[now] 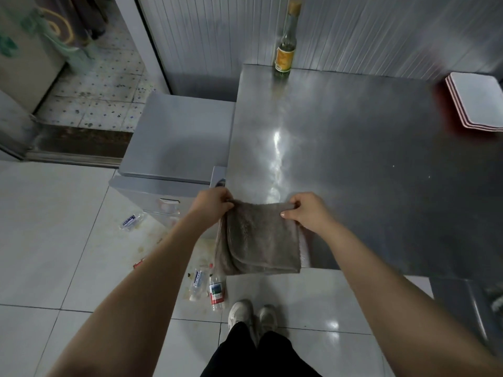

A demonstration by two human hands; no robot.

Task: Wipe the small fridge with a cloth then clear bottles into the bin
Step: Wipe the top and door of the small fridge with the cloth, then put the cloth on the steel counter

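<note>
Both hands held the cloth (pixel 261 238) by its upper edge. The left hand (pixel 215 204) pinched the left corner. The right hand (pixel 307 213) pinched the right corner, fingers curled over the fold. The cloth hung doubled, with its lower layers loose, in front of the near edge of the steel table (pixel 367 159). It was near the small fridge (pixel 177 137) but did not touch it.

The fridge stood left of the table, its top lower than the tabletop and apparently not yet wiped. On the stained floor lay a red-labelled bottle (pixel 217 291) and, just beside it, a clear bottle (pixel 198 284), both close to the person's shoes (pixel 251 315). A third bottle (pixel 132 220) lay by the fridge front. A glass bottle (pixel 285 47) stood upright at the table's far edge. No bin was in view.

Probable hazards:
- With only the corners pinched, the loose folds could open or slip and drop the cloth onto the dirty floor.
- A step towards the fridge could land on a bottle, which might roll underfoot.
- A wide wiping sweep could catch the table edge.
</note>
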